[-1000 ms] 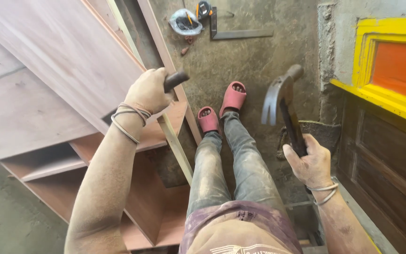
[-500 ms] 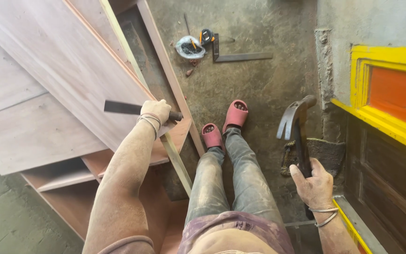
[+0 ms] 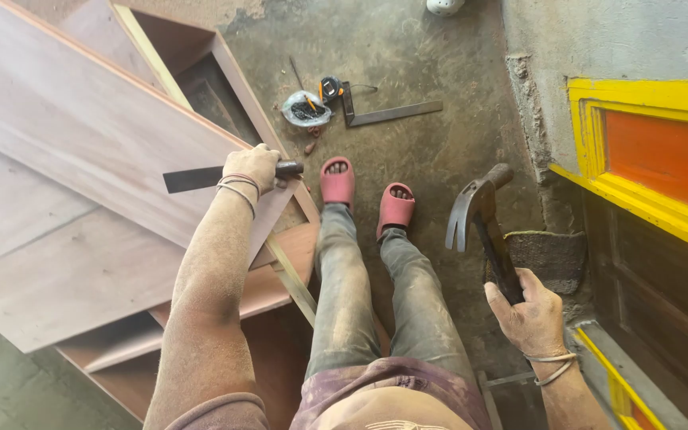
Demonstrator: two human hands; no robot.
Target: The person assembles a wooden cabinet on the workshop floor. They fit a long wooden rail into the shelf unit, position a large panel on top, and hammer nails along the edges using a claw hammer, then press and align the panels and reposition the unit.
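Left hand (image 3: 255, 165) — chisel (image 3: 201, 177) in fist

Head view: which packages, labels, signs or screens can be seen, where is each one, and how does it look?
Plastic bag: on the concrete floor above the red sandals, beside the metal square; small, clear, crumpled, dark small parts inside.
Tape measure: just right of the bag; dark case with a yellow label patch.
No signs or screens in view.
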